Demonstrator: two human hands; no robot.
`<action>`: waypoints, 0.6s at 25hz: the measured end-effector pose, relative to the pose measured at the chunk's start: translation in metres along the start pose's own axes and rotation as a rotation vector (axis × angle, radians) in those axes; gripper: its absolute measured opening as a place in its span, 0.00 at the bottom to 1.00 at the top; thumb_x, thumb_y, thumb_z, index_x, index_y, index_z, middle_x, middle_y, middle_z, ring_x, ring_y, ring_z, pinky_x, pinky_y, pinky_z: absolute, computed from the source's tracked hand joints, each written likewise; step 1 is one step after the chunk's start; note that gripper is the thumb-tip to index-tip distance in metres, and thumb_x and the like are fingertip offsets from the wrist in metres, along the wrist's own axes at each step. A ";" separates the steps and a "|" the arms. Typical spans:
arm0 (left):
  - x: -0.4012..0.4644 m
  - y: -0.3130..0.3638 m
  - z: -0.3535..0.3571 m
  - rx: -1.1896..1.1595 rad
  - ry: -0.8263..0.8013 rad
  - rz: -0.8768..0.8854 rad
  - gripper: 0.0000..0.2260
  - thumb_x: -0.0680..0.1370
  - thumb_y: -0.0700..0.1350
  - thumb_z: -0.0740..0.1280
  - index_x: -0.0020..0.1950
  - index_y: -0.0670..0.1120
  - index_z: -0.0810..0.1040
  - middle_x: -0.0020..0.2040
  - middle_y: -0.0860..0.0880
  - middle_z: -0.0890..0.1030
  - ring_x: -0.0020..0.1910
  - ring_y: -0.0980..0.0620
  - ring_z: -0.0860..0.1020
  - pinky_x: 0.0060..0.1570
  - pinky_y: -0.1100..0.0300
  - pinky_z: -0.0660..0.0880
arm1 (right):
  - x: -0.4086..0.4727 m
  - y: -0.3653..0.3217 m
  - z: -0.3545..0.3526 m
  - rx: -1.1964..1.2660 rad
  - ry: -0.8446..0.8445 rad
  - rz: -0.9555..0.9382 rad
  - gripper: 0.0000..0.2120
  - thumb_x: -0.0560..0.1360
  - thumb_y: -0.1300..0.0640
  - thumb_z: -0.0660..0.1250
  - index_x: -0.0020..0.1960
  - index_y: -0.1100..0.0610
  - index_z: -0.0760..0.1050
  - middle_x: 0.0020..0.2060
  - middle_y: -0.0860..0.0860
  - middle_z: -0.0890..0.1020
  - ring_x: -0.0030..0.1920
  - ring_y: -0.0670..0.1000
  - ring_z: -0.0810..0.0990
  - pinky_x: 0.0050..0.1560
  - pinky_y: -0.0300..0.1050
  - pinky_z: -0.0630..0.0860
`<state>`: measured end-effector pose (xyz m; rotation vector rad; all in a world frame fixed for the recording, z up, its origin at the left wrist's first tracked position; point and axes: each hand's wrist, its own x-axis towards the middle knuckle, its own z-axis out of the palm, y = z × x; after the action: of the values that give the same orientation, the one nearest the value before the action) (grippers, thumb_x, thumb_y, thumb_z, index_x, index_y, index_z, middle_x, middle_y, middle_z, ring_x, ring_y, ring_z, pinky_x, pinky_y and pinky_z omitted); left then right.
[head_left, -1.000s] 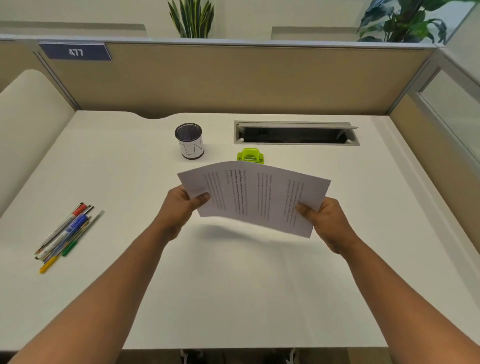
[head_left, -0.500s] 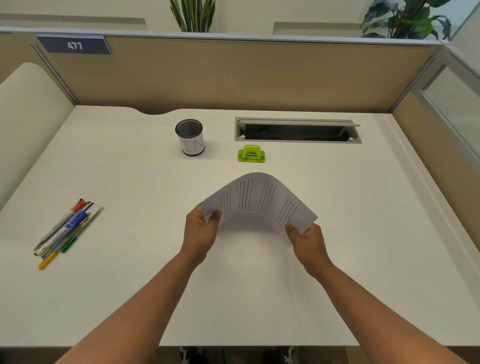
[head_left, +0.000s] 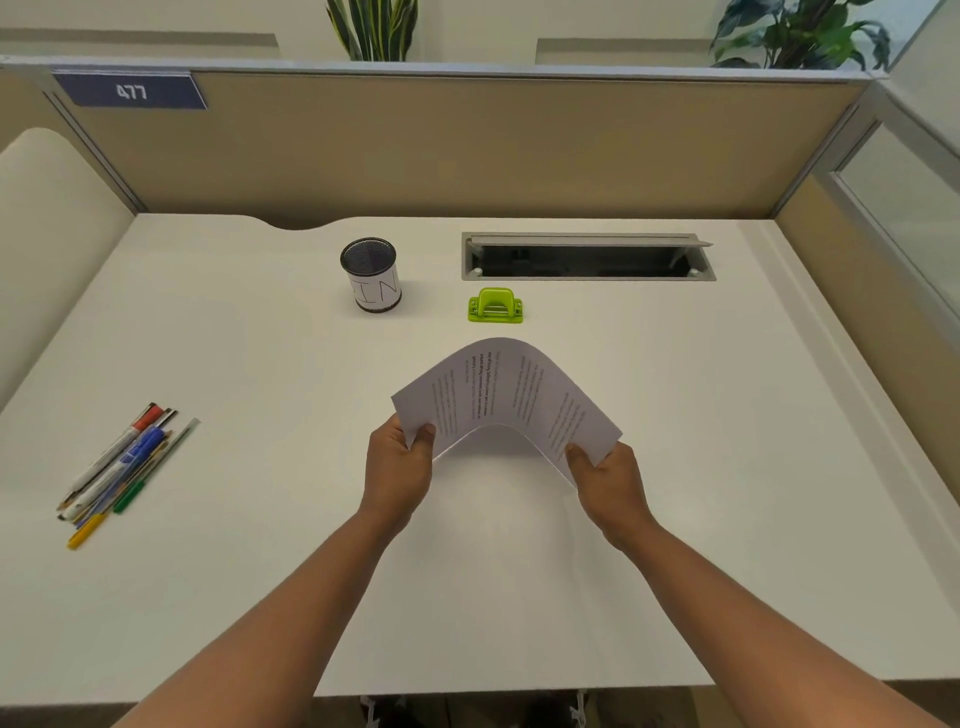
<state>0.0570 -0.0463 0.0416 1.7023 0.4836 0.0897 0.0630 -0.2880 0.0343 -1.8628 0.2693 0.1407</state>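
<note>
A printed sheet of paper arches upward over the middle of the white desk, its two short ends brought toward each other. My left hand pinches the left end, thumb on top. My right hand pinches the right end the same way. A small lime-green hole punch stands on the desk just beyond the paper, apart from it.
A black mesh pen cup labelled "IN" stands left of the punch. Several pens and markers lie at the left side. An open cable slot is set into the back of the desk. Cubicle panels enclose the back and right.
The paper was held nearly flat and higher. My hands have come closer together and lower toward me, bending the sheet into an arch.
</note>
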 end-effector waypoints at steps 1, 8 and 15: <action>-0.001 0.000 0.000 0.005 -0.001 -0.006 0.10 0.83 0.38 0.63 0.60 0.48 0.80 0.51 0.55 0.84 0.51 0.57 0.81 0.44 0.65 0.75 | 0.000 -0.001 0.000 -0.006 0.001 0.005 0.12 0.81 0.61 0.64 0.64 0.57 0.76 0.52 0.51 0.83 0.51 0.48 0.82 0.50 0.44 0.80; 0.000 -0.004 -0.001 0.017 -0.012 -0.015 0.10 0.83 0.39 0.63 0.59 0.50 0.80 0.51 0.58 0.83 0.51 0.56 0.81 0.44 0.63 0.74 | 0.000 -0.005 0.000 -0.013 -0.014 0.012 0.12 0.81 0.61 0.63 0.64 0.55 0.75 0.49 0.49 0.82 0.49 0.47 0.81 0.49 0.44 0.79; 0.019 0.017 -0.021 0.023 -0.062 0.021 0.11 0.83 0.40 0.64 0.49 0.54 0.81 0.46 0.55 0.86 0.45 0.52 0.84 0.45 0.56 0.80 | 0.016 -0.029 -0.022 -0.001 -0.003 -0.015 0.12 0.79 0.66 0.65 0.53 0.50 0.80 0.48 0.47 0.85 0.48 0.51 0.84 0.50 0.47 0.81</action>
<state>0.0720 -0.0221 0.0576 1.7276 0.4217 0.0465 0.0851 -0.3029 0.0641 -1.8653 0.2537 0.1335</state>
